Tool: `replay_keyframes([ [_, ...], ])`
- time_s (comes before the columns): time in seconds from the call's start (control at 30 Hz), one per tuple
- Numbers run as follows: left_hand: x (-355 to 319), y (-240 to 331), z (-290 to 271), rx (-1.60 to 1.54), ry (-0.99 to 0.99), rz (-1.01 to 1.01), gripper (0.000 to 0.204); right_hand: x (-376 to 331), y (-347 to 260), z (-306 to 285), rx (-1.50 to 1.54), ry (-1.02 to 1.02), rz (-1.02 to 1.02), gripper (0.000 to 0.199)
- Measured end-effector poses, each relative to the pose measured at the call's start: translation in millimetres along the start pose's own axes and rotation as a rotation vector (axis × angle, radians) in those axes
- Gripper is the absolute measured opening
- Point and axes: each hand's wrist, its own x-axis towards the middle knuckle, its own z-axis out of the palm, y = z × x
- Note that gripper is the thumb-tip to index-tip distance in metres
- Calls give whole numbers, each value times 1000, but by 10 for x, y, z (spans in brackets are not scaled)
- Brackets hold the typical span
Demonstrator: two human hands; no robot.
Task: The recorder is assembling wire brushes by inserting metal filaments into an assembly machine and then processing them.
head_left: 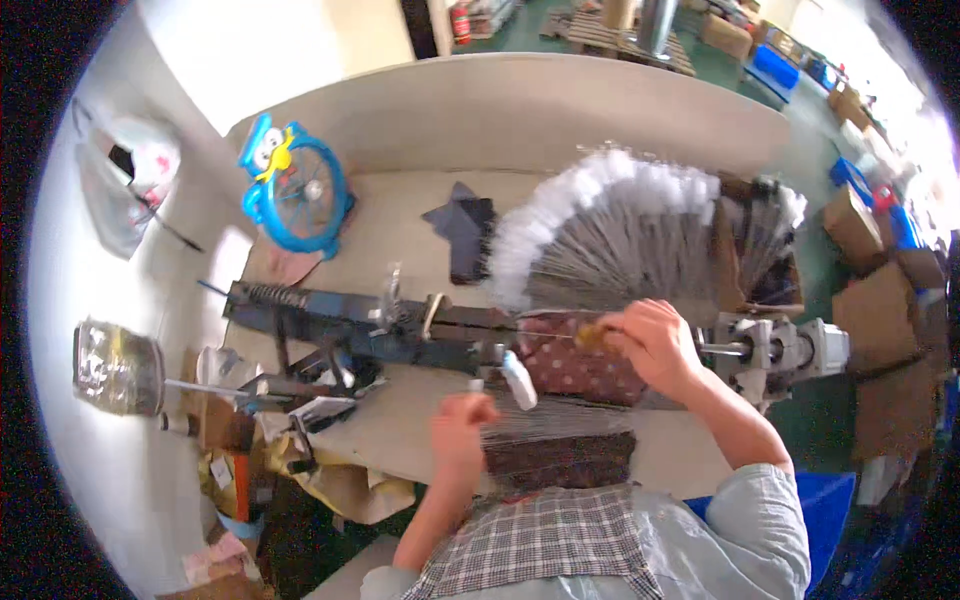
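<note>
My right hand (655, 345) pinches a small yellowish piece (592, 337) at the right end of a long dark bench machine (370, 330). From that piece a thin wire (545, 333) runs left toward the machine's end. Lower and to the left is my left hand (462, 430), blurred, its fingers curled. A small white tip (476, 385) shows just above these fingers; what they hold is unclear. Between my hands, a white handle (519, 381) hangs at the machine's end. Beneath the right hand lies a brown spotted cloth (570, 365).
Many thin wires with fluffy white heads (610, 215) fan out behind the machine, beside a carton (775, 275). Loose wires (550, 422) lie before me. A motor-like unit (780, 347) stands right. A blue toy-shaped fan (300, 195) and a clear jar (118, 367) are left.
</note>
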Motion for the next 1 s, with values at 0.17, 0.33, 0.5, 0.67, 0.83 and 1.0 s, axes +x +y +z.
replay_keyframes([
  [0.17,117,-24,1075,-209,-212,-245,16,-131,225,11,309,-33,194,20],
  [0.33,246,-170,1262,-117,-304,-139,15,-277,297,-85,399,-11,229,19],
  [0.5,200,-84,1274,-215,-81,-130,14,-312,360,-103,124,32,-181,13],
  [0.67,223,129,1166,-312,77,-224,15,86,152,156,-19,233,-207,10],
  [0.83,246,88,1067,-350,41,-236,16,281,43,460,-10,43,-98,16],
  [1.0,240,89,980,-294,-89,-198,20,292,56,359,262,-73,1,20],
])
